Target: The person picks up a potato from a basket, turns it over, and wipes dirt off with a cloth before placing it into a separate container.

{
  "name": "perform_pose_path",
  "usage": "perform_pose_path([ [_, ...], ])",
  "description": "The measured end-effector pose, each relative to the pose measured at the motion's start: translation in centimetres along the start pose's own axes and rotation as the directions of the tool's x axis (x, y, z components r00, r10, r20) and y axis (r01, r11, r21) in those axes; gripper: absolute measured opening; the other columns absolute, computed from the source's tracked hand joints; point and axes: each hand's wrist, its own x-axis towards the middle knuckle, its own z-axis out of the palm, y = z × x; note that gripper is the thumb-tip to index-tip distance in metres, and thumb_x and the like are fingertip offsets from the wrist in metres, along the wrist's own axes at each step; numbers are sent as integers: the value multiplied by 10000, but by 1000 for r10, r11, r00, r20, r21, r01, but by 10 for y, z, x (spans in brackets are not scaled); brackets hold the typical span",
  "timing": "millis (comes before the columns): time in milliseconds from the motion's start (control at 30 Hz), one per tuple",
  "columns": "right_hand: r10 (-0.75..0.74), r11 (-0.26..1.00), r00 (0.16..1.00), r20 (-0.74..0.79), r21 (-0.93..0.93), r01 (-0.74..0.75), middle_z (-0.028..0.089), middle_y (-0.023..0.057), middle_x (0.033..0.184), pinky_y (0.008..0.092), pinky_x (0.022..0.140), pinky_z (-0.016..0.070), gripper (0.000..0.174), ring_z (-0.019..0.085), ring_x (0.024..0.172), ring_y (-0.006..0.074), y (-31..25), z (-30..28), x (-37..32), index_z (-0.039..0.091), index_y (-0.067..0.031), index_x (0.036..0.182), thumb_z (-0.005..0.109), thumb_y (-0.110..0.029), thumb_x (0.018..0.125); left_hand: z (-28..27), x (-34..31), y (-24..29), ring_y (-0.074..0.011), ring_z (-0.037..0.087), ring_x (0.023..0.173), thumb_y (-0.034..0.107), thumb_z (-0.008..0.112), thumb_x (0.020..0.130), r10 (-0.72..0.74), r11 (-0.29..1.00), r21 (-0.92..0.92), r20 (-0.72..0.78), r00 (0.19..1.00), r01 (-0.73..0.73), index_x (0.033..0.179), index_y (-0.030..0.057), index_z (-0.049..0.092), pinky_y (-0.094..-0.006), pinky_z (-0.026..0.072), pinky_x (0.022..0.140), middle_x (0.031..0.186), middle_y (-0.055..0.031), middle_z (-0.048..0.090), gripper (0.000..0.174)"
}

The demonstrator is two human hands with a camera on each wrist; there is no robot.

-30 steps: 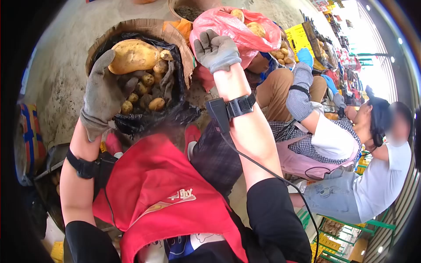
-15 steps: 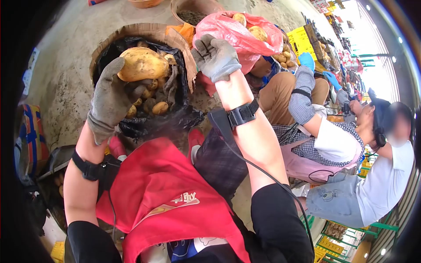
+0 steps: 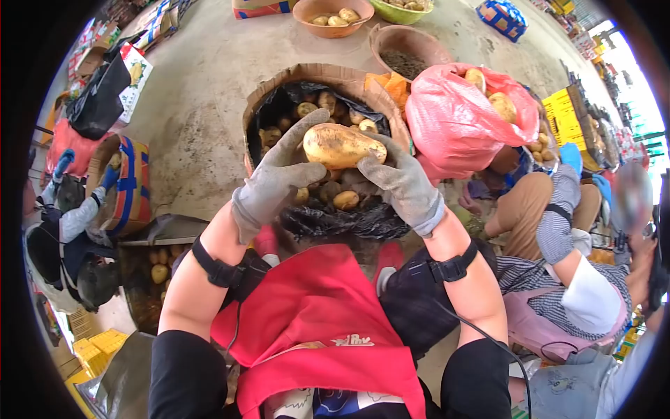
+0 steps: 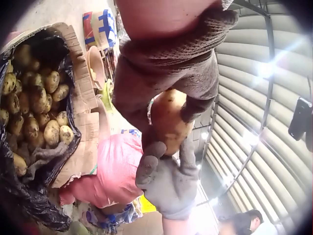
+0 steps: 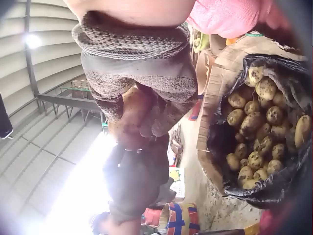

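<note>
We hold 1 large potato (image 3: 340,145) between 2 gloved hands, above the bag-lined cardboard box (image 3: 314,68) of small potatoes (image 3: 345,200). The left hand (image 3: 276,178) cups its left end and the right hand (image 3: 405,183) its right end. Support at both ends likely keeps it steady. The fingers (image 3: 305,133) of each hand curl partly closed around the potato.

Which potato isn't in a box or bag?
The big long potato, held between the left hand and right hand above the cardboard box; the rest lie in containers.
</note>
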Motion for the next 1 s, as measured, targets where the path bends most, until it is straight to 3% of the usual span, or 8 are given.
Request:
perform_pose_path([
  [167,-151,966,987,60,-201,160,623,78,1353,278,1037,494,588,594,1212,139,9,-5,8,505,-9,1448,772,-95,931,11,-5,7,-264,578,1313,32,726,859,-235,968,-106,-68,970,228,1608,112,289,-381,498,1071,1505,-128,502,871],
  [367,-400,759,916,17,-555,341,576,184,1411,371,1116,445,852,559,1300,253,24,-12,17,474,31,1469,887,-340,823,-7,10,-26,-210,589,1275,-54,801,802,33,967,254,-187,982,16,1512,81,392,-351,506,1062,1392,-104,581,831],
  [467,-583,228,803,121,-924,306,659,192,1250,353,1004,510,634,637,1160,241,29,1,19,568,25,1369,751,-407,943,1,14,-30,-201,586,1272,-79,819,767,14,956,291,-193,981,44,1495,76,405,-358,496,1079,1388,-97,579,851],
  [500,-580,233,806,116,-925,301,659,192,1250,353,1004,510,634,637,1160,241,34,-4,18,568,25,1369,751,-407,943,1,14,-30,-201,586,1272,-79,819,767,7,957,287,-195,981,50,1495,76,405,-358,496,1079,1388,-97,579,851],
  [567,-413,756,884,-218,-623,199,710,127,1095,308,868,554,398,665,958,170,36,-12,21,670,20,1203,638,-337,1031,-2,12,-29,-205,583,1280,-97,806,763,-52,952,285,-191,980,107,1495,77,405,-363,492,1088,1390,-95,575,852],
  [600,-139,983,895,-423,-168,73,717,58,1010,265,756,548,302,629,821,107,29,-9,24,714,8,1087,550,-246,1079,-3,12,-29,-205,583,1280,-97,806,763,-52,952,286,-193,980,107,1495,77,405,-363,492,1088,1390,-95,575,852],
  [933,-402,897,874,-273,-309,316,690,80,1159,247,888,507,278,618,969,92,31,-4,9,635,11,1275,600,-120,1032,-13,8,-30,-279,587,1298,26,780,843,-74,997,-43,-108,991,70,1565,161,353,-386,531,1045,1463,-120,525,850],
  [1000,-743,310,668,41,-864,397,701,155,1148,286,867,536,299,664,969,149,27,0,13,637,15,1269,637,-154,1023,-9,6,-32,-288,584,1296,103,788,857,-65,991,-127,-124,990,49,1562,182,354,-380,535,1026,1465,-122,525,832],
])
